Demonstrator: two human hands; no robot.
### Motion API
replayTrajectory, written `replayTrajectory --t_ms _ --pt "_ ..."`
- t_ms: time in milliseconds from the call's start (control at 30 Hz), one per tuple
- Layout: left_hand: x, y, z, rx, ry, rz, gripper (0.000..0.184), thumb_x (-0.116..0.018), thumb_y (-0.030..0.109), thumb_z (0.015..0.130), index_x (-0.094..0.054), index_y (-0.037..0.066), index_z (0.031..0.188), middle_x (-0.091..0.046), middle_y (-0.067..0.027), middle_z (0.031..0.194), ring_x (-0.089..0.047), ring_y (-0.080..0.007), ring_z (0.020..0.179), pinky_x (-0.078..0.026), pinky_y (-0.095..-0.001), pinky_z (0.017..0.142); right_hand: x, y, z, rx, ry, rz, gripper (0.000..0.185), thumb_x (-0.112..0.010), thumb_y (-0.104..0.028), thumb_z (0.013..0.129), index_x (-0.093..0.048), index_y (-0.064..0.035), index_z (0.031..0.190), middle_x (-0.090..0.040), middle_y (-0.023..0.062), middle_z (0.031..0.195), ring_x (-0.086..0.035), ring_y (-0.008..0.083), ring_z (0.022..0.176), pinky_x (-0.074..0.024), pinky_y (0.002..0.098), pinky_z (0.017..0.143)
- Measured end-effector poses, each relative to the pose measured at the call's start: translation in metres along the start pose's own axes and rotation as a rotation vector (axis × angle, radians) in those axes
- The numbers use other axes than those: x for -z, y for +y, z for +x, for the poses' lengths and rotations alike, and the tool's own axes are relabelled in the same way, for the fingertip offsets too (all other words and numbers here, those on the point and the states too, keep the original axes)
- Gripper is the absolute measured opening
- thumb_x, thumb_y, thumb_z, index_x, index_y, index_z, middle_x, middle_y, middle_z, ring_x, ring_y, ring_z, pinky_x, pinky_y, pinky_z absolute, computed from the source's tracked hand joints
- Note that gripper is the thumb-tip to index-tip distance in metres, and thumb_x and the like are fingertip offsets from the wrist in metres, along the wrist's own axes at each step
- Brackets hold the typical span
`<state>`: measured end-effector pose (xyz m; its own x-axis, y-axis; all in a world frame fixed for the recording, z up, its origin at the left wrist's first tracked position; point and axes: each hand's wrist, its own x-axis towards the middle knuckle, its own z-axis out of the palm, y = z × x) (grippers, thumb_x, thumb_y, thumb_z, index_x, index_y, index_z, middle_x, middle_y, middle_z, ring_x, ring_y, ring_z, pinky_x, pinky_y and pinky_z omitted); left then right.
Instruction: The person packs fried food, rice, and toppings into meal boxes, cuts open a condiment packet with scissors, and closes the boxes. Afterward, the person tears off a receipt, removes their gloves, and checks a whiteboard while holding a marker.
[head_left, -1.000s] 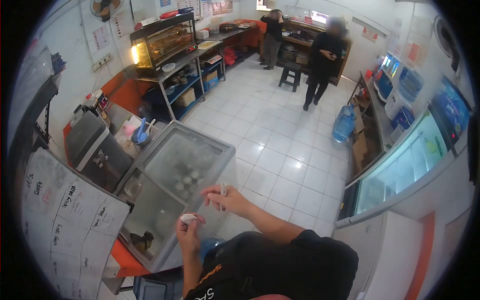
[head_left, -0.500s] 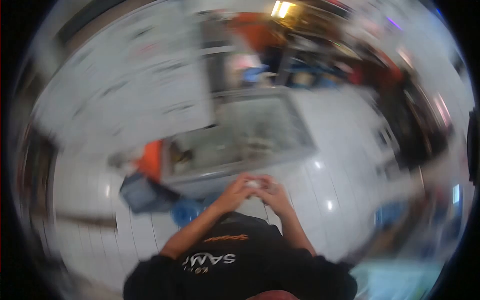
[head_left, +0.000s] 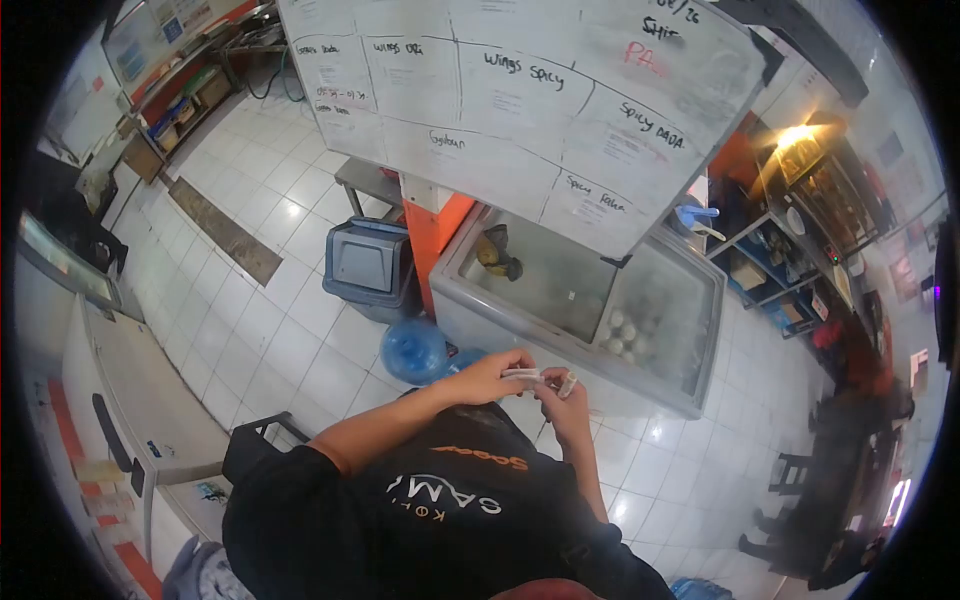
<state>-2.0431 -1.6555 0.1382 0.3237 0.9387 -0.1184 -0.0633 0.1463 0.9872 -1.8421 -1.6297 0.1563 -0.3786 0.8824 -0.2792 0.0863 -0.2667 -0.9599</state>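
My left hand (head_left: pixel 492 379) is closed on a small folded white piece (head_left: pixel 521 374), which looks like paper or cloth. Close beside it, my right hand (head_left: pixel 568 412) has a short pale roll (head_left: pixel 567 384) between its fingers, and its fingertips meet the end of the white piece. Both hands are raised in front of my dark shirt, near the side of a glass-topped chest freezer (head_left: pixel 570 350). Several round pale items (head_left: pixel 624 335) and a dark and yellow bundle (head_left: pixel 494 252) show through the glass.
A handwritten whiteboard (head_left: pixel 520 110) hangs over the freezer. Left of it are a grey bin (head_left: pixel 368 262) and a blue water bottle (head_left: pixel 413 351). A lit food warmer (head_left: pixel 815 170) stands at the right. Dark-clothed people are at the far left and lower right.
The view has swung left, bringing the bin and the whole whiteboard in. My hands, apart a second ago, have come together, still with the white piece and the roll.
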Motion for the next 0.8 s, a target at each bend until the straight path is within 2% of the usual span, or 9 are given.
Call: replayTrajectory --t_ms 133,200,267,300,500,633,700,767,800 --pt "0.022 0.013 -0.014 -0.091 0.08 0.318 0.027 -0.065 0.009 0.09 -0.055 0.001 0.113 -0.065 -0.0063 0.101 -0.061 -0.0138 0.093 -0.049 -0.0288 0.08 -0.023 -0.008 0.013 -0.042 -0.028 -0.08 0.024 -0.072 -0.019 0.084 -0.065 -0.0026 0.101 -0.063 0.0016 0.079 -0.053 0.0068 0.064 -0.0404 0.0221 0.054" --pt "0.033 0.009 -0.017 -0.042 0.138 0.05 0.024 -0.066 0.007 0.088 -0.057 0.001 0.11 -0.066 -0.007 0.098 -0.062 -0.0137 0.09 -0.049 -0.0275 0.08 -0.035 -0.009 0.019 -0.04 -0.028 -0.07 0.025 -0.072 -0.02 0.084 -0.066 -0.0025 0.1 -0.063 0.0018 0.08 -0.053 0.0068 0.065 -0.0406 0.0221 0.054" --pt "0.042 0.012 -0.021 -0.016 0.152 -0.028 0.024 -0.068 0.008 0.087 -0.058 0.001 0.108 -0.066 -0.0073 0.099 -0.062 -0.0137 0.091 -0.049 -0.0278 0.08 -0.045 -0.008 0.027 0.073 -0.061 -0.11 0.02 -0.067 -0.011 0.085 -0.06 -0.0036 0.101 -0.059 0.0018 0.072 -0.043 0.0037 0.049 -0.0311 0.0212 0.042" --pt "0.047 0.015 -0.022 0.004 0.17 -0.108 0.023 -0.069 0.008 0.086 -0.06 0.0 0.106 -0.066 -0.0076 0.1 -0.063 -0.0137 0.092 -0.049 -0.0281 0.08 -0.051 -0.006 0.031 0.074 -0.057 -0.107 0.02 -0.067 -0.011 0.085 -0.06 -0.0036 0.101 -0.059 0.0018 0.072 -0.043 0.0037 0.049 -0.0311 0.0212 0.042" --pt "0.098 0.009 -0.021 0.009 0.332 -0.373 0.022 -0.069 0.007 0.087 -0.063 -0.002 0.106 -0.068 -0.0082 0.096 -0.063 -0.0116 0.086 -0.05 -0.0261 0.074 -0.102 -0.006 0.053 0.062 0.244 0.077 0.021 -0.064 -0.008 0.085 -0.058 -0.0035 0.104 -0.063 0.0061 0.074 -0.044 0.0049 0.047 -0.0314 0.0213 0.038" --pt "0.169 0.026 -0.048 0.001 0.249 -0.003 0.02 -0.068 0.007 0.088 -0.066 -0.002 0.105 -0.069 -0.0066 0.09 -0.064 -0.0102 0.081 -0.05 -0.0256 0.072 -0.161 -0.01 0.069 0.071 0.182 0.067 0.024 -0.064 -0.008 0.086 -0.059 -0.001 0.108 -0.065 0.0073 0.078 -0.044 0.0046 0.047 -0.0319 0.0207 0.039" --pt "0.204 0.03 -0.061 -0.06 0.317 0.177 0.017 -0.065 0.006 0.089 -0.068 -0.002 0.103 -0.069 -0.0042 0.083 -0.063 -0.009 0.076 -0.05 -0.025 0.07 -0.198 -0.018 0.075 0.053 0.187 0.063 0.025 -0.065 -0.009 0.087 -0.06 -0.0002 0.109 -0.066 0.0074 0.08 -0.044 0.0044 0.047 -0.032 0.0205 0.039" --pt "0.237 0.027 -0.069 -0.035 0.236 0.18 0.022 -0.063 0.006 0.09 -0.067 0.0 0.111 -0.069 -0.0047 0.088 -0.062 -0.0092 0.08 -0.049 -0.0244 0.073 -0.233 -0.023 0.081 0.05 0.118 0.089 0.025 -0.066 -0.012 0.088 -0.061 0.0003 0.11 -0.067 0.0072 0.081 -0.043 0.004 0.048 -0.0322 0.0206 0.04" --pt "0.249 0.023 -0.071 -0.04 0.157 0.021 0.022 -0.062 0.006 0.091 -0.066 0.0 0.112 -0.068 -0.0048 0.091 -0.062 -0.0097 0.082 -0.049 -0.024 0.075 -0.25 -0.022 0.084 0.069 0.152 0.117 0.025 -0.067 -0.013 0.088 -0.062 0.0002 0.109 -0.067 0.007 0.08 -0.044 0.004 0.048 -0.0325 0.0206 0.04"
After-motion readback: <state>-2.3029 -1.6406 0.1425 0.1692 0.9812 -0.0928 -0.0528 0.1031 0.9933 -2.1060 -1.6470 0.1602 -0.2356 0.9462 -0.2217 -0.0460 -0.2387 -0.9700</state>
